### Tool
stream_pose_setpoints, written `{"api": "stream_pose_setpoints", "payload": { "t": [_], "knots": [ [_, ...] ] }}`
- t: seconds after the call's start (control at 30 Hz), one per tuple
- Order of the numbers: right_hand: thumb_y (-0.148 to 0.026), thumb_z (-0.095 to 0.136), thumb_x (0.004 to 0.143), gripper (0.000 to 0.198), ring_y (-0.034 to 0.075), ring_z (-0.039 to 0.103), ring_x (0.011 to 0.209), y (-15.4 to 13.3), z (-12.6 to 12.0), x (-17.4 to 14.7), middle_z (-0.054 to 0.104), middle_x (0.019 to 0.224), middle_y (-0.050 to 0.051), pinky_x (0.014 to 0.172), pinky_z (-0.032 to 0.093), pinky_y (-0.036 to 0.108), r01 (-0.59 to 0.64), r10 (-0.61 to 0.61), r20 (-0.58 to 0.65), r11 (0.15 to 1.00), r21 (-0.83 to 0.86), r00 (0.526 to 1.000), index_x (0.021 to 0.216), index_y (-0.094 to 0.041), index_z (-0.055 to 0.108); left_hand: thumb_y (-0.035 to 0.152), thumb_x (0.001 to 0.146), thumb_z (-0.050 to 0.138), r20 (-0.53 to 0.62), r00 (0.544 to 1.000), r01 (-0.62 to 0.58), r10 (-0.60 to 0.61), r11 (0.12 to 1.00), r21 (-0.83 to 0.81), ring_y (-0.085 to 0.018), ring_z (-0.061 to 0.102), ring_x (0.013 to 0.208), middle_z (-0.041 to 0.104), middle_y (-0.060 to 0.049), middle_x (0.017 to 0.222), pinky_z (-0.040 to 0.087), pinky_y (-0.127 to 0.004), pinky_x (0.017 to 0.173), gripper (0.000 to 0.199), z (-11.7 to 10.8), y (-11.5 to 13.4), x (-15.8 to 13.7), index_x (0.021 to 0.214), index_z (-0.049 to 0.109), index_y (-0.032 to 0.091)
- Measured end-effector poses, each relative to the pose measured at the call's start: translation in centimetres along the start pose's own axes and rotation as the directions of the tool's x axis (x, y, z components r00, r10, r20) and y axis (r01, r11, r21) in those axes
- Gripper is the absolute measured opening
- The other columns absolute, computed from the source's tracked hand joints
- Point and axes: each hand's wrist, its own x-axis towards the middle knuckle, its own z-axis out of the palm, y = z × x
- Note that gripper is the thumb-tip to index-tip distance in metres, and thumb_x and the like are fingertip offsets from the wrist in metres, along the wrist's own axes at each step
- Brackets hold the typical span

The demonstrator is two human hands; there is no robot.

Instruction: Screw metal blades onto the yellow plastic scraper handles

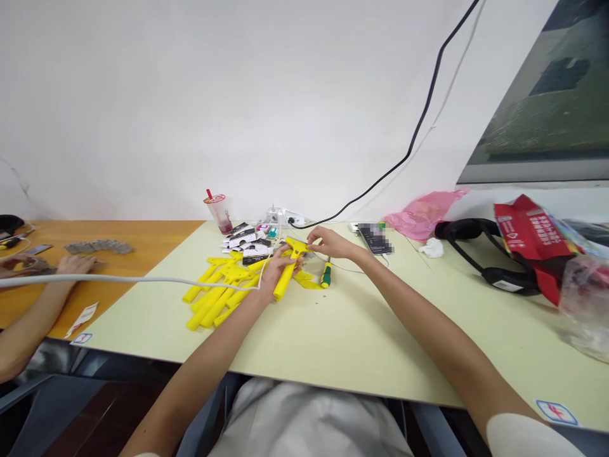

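A yellow plastic scraper [284, 283] with a wide T-shaped head is tilted above the table, my left hand [273, 268] wrapped round its handle. At the right end of the scraper's head, the fingers of my right hand [326, 243] are pinched together; what is between them, if anything, is hidden. More yellow scrapers [212, 304] lie in a pile left of my left hand. A flat yellow piece [306, 280] rests just right of the held scraper. Beside it is a green and yellow screwdriver [326, 274]. Tiny dark bits [316, 303] dot the table nearby.
Small black-and-white boxes [247, 236] and a drink cup [217, 214] stand behind the pile. A white cable [143, 279] crosses in front at left. Rightward are a phone [375, 238], pink bag [423, 212] and black headset-like object [504, 276]. A co-worker's hand [76, 264] is far left.
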Motion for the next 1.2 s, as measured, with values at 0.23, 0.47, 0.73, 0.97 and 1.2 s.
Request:
{"api": "stream_pose_setpoints", "payload": {
  "t": [0.23, 0.47, 0.73, 0.97, 1.2],
  "knots": [
    [-0.031, 0.074, 0.094, 0.012, 0.024, 0.071, 0.103, -0.4, -0.1, -0.1, 0.074, 0.111, 0.010, 0.087, 0.060, 0.035, -0.026, 0.026, 0.020, 1.000, 0.009, 0.999, 0.100, -0.020, 0.073, 0.005, 0.068, 0.082, 0.012, 1.000, -0.001, 0.001, 1.000, 0.004, -0.023, 0.079, 0.103, 0.077, -0.007, 0.115, 0.060, -0.035, 0.093, 0.066, 0.2, -0.1, -0.1, 0.127, 0.059, 0.023],
    [-0.031, 0.075, 0.091, 0.013, 0.023, 0.072, 0.100, -0.4, 0.2, 0.1, 0.076, 0.108, 0.009, 0.089, 0.059, 0.035, -0.048, 0.046, 0.026, 0.997, 0.065, 0.999, 0.096, -0.020, 0.073, 0.005, 0.070, 0.082, 0.017, 1.000, -0.003, 0.003, 1.000, 0.006, -0.022, 0.079, 0.099, 0.076, -0.006, 0.115, 0.060, -0.037, 0.097, 0.065, 0.1, -0.1, -0.2, 0.128, 0.060, 0.023],
    [-0.048, 0.083, 0.084, 0.033, 0.022, 0.074, 0.097, -0.9, -0.9, -0.4, 0.080, 0.105, 0.008, 0.086, 0.057, 0.034, -0.168, 0.119, 0.151, 0.912, 0.373, 0.981, 0.096, -0.018, 0.074, 0.005, 0.068, 0.083, 0.046, 0.999, -0.005, 0.005, 1.000, -0.002, -0.016, 0.075, 0.087, 0.075, -0.005, 0.114, 0.059, -0.030, 0.085, 0.064, 0.4, 0.2, -0.6, 0.126, 0.061, 0.023],
    [-0.036, 0.075, 0.091, 0.019, 0.021, 0.075, 0.096, -1.0, -0.6, -0.2, 0.081, 0.105, 0.008, 0.088, 0.058, 0.033, -0.142, 0.113, 0.128, 0.959, 0.244, 0.985, 0.095, -0.017, 0.075, 0.005, 0.066, 0.084, 0.029, 1.000, -0.005, 0.005, 1.000, 0.009, -0.016, 0.075, 0.087, 0.076, -0.005, 0.111, 0.059, -0.029, 0.083, 0.067, 0.5, 0.3, -0.6, 0.125, 0.058, 0.023],
    [-0.026, 0.069, 0.095, 0.008, 0.022, 0.074, 0.098, -0.7, 0.2, -0.3, 0.079, 0.109, 0.010, 0.086, 0.059, 0.032, -0.085, 0.083, 0.056, 0.996, 0.030, 0.995, 0.099, -0.019, 0.072, 0.006, 0.069, 0.083, 0.013, 1.000, -0.009, 0.009, 1.000, 0.019, -0.023, 0.078, 0.101, 0.076, -0.009, 0.119, 0.058, -0.027, 0.076, 0.066, 0.4, -0.2, -0.3, 0.128, 0.058, 0.022]
  ]
}}
